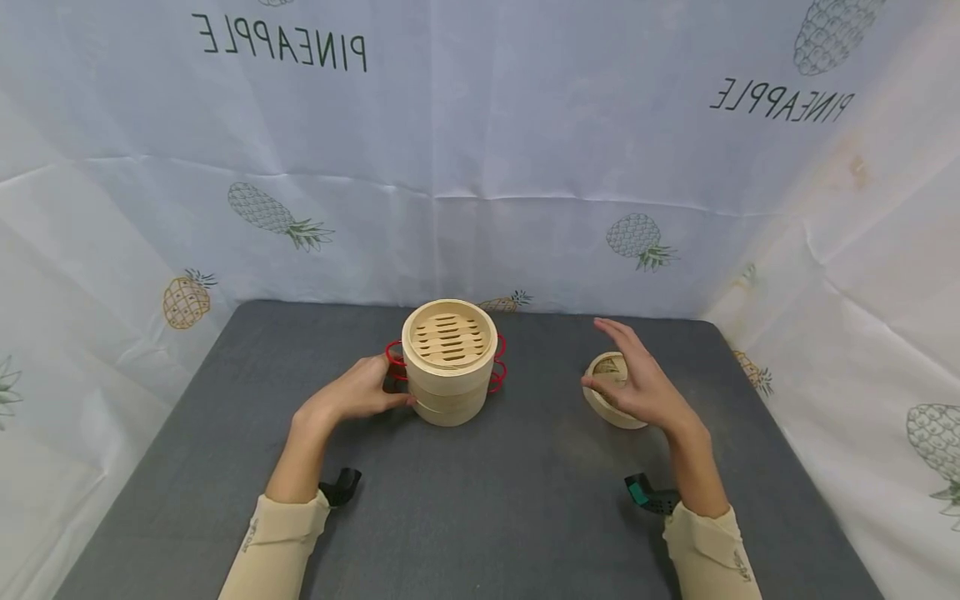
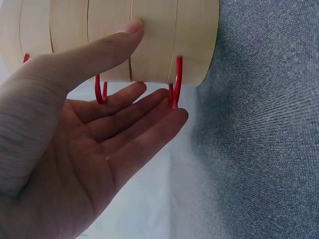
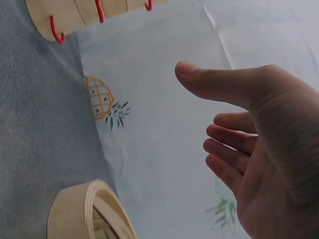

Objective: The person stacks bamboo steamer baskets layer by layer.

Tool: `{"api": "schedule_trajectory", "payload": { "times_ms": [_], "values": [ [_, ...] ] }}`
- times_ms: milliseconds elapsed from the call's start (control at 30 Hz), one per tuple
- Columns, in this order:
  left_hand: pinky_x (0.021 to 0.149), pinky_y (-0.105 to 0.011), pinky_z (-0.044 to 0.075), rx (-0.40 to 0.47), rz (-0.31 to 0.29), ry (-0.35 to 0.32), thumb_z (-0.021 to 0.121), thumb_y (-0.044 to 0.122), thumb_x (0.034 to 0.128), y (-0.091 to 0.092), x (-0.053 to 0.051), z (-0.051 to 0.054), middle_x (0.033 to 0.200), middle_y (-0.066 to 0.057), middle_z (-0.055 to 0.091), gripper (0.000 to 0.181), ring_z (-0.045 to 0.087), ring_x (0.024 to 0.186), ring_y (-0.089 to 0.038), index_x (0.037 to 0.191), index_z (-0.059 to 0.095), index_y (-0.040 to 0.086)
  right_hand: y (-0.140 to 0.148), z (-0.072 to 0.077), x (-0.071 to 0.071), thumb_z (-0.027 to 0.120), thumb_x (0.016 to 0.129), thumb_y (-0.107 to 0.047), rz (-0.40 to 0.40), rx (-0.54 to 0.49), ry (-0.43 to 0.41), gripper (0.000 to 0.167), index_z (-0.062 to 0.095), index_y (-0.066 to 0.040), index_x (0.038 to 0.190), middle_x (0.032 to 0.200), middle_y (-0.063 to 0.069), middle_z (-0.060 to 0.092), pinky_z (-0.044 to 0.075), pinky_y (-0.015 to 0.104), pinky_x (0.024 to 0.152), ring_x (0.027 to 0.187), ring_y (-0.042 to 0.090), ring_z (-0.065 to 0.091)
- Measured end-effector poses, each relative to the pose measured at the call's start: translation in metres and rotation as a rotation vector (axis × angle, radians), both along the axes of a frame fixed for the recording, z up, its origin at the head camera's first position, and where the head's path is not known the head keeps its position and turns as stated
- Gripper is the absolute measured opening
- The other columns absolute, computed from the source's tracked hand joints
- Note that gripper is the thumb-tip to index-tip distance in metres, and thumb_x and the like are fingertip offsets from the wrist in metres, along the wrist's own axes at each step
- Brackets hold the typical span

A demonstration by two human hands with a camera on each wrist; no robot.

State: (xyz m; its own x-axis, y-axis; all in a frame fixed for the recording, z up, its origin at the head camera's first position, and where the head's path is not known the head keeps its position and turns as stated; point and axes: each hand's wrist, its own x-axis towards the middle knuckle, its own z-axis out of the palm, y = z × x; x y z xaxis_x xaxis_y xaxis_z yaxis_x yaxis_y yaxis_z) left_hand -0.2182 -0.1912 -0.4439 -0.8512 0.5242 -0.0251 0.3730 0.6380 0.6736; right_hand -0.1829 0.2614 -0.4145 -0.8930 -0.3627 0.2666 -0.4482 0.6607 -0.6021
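A stack of round bamboo steamer baskets with red loop handles stands upright at the middle back of the table, its slatted top tier uncovered. Beside it, my left hand touches the lower wall with the thumb. In the left wrist view the other fingers reach loosely past the red handles without curling round them. To the right lies a shallow round bamboo piece, like a steamer lid, without handles. My right hand hovers over it, thumb and fingers spread apart, holding nothing; it partly hides the piece in the head view.
A dark grey table lies under everything. White cloth with pineapple prints hangs behind and at both sides, close to the table's edges. Black wrist mounts show at both sleeves.
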Motion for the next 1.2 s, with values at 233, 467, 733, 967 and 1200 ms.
{"api": "schedule_trajectory", "payload": {
  "times_ms": [233,467,733,967,1200],
  "values": [
    [0.096,-0.049,0.062,-0.006,-0.005,0.0,0.086,0.022,0.0944,0.001,0.0,0.001,0.127,-0.02,0.077,0.053,0.075,0.118,-0.034,0.136,0.066,-0.004,0.009,-0.009,-0.003,0.08,0.099,-0.011,-0.004,-0.035,0.019,0.082,0.036,-0.006,0.168,0.17,0.023,0.037,0.037,0.076,0.116,0.154,0.05,0.04],
    [0.095,-0.049,0.062,-0.004,-0.001,0.004,0.086,0.021,0.0943,0.001,0.0,-0.001,0.127,-0.02,0.077,0.053,0.076,0.117,-0.034,0.136,0.065,-0.004,0.018,-0.019,-0.005,0.08,0.099,-0.01,-0.047,-0.067,-0.017,0.075,0.043,-0.008,0.164,0.166,0.021,0.044,0.039,0.072,0.116,0.152,0.047,0.044],
    [0.095,-0.049,0.062,0.0,0.003,-0.008,0.086,0.021,0.0947,0.001,0.001,0.001,0.127,-0.02,0.077,0.052,0.075,0.117,-0.034,0.136,0.065,-0.004,0.037,-0.033,-0.01,0.077,0.101,-0.012,-0.063,-0.07,-0.046,0.062,0.052,-0.006,0.158,0.16,0.02,0.053,0.044,0.054,0.121,0.149,0.046,0.048],
    [0.095,-0.049,0.062,-0.003,0.003,-0.006,0.086,0.021,0.0947,0.001,0.0,0.001,0.127,-0.02,0.077,0.052,0.075,0.117,-0.034,0.136,0.065,-0.004,0.054,-0.048,-0.012,0.075,0.102,-0.008,-0.037,-0.116,-0.048,0.051,0.06,0.0,0.15,0.152,0.026,0.06,0.034,0.0,0.113,0.145,0.032,0.055],
    [0.097,-0.051,0.062,-0.005,0.008,-0.006,0.086,0.021,0.0948,0.001,0.001,0.002,0.128,-0.021,0.076,0.054,0.075,0.119,-0.035,0.137,0.064,-0.005,0.063,-0.058,-0.013,0.074,0.102,-0.005,-0.028,-0.17,-0.049,0.044,0.065,0.003,0.144,0.144,0.027,0.065,0.044,0.008,0.111,0.135,-0.005,0.057]
  ]
}}
